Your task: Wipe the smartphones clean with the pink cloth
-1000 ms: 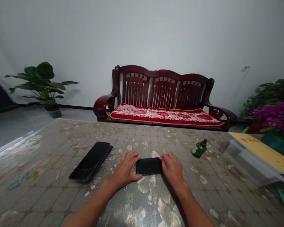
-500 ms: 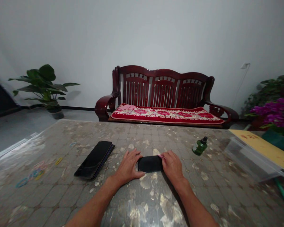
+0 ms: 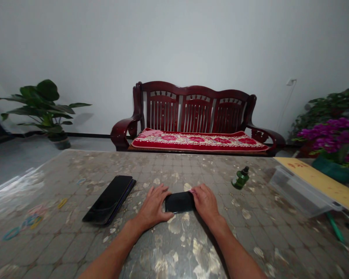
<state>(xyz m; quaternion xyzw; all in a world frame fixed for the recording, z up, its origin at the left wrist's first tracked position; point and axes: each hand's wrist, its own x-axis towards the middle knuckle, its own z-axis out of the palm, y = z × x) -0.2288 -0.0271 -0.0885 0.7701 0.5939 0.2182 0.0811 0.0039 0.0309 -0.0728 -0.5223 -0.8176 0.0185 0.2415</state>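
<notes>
Only our view has drifted: our left hand (image 3: 152, 205) and right hand (image 3: 205, 201) still clasp, fingers close together, the ends of the small black phone (image 3: 179, 202), which lies flat on the table (image 3: 192, 248) near the larger dark phone (image 3: 110, 198).

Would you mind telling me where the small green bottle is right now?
In the head view, the green bottle sits on the table, right of the right hand and left of the clear plastic box.

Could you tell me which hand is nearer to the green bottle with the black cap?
Right. The right hand is at the end of the small black phone nearest the green bottle; the left hand is at its other end.
</notes>
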